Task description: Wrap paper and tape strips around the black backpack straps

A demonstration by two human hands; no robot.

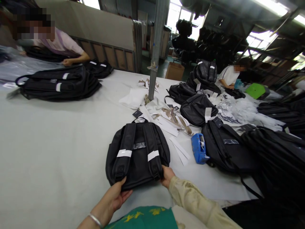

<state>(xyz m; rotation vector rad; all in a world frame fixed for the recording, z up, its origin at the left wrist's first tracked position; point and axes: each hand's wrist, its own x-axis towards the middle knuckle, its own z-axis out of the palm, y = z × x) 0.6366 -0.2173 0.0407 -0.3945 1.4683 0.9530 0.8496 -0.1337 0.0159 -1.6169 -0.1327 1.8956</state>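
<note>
Black backpack [139,159] lies flat on the white table [59,152], straps up, white bands round both straps, hang tag [137,114] by its top handle. Landmark = backpack. Right of it: paper strips [179,149], then blue tape dispenser [199,149], then a heap of black bags [238,149]. Beyond its top: tan scraps [176,119] and metal post [156,51], which blocks part of the view behind. Far left of it: stacked backpacks [58,82], a person in pink [63,43] behind them. Left hand [116,195] grips the bottom left corner, thumb on top, fingers under. Right hand [167,176] holds the bottom right side, fingers partly hidden. Both forearms reach in from the near edge.
</note>
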